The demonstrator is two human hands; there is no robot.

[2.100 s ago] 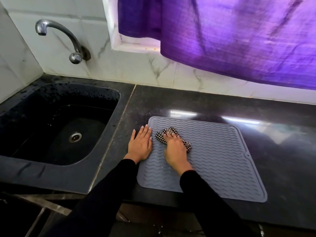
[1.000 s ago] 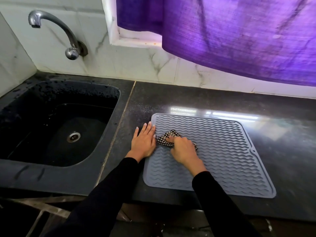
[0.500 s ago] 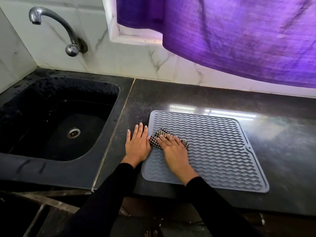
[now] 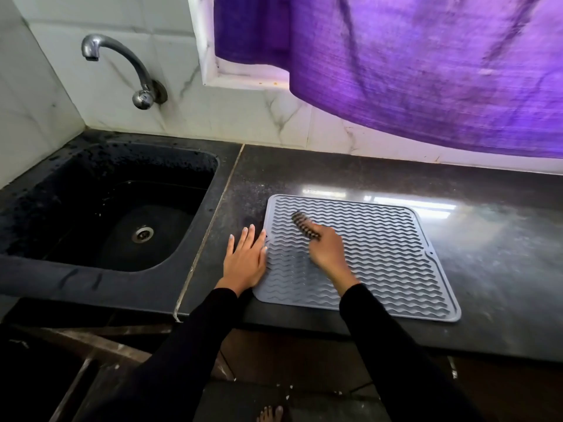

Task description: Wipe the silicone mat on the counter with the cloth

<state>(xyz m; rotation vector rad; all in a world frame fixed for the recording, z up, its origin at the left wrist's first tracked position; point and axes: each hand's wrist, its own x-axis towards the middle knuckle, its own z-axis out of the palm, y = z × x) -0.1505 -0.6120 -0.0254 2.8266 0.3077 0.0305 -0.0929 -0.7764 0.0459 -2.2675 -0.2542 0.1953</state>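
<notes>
Dark counter (image 4: 350,175) along a marble-tiled wall, purple curtain (image 4: 426,71) overhead. Black sink (image 4: 76,278) at left, under a chrome tap (image 4: 122,65): basin spotted with droplets, bare drain at the bottom, nothing else inside. Grey ribbed silicone mat (image 4: 380,254) flat on the counter just right of the sink. Left hand (image 4: 245,261) spread flat, fingers straight, palm on the counter and fingertips at the mat's left edge, pinning it. Right hand (image 4: 327,251) blurred, curled round the checked cloth (image 4: 303,223), cloth tip on the mat's far left part. Probably mid-wipe: strokes so far seemingly on the left side; centre, right half and near edge likely left to do. No visible dirt or wet streak to judge by.
</notes>
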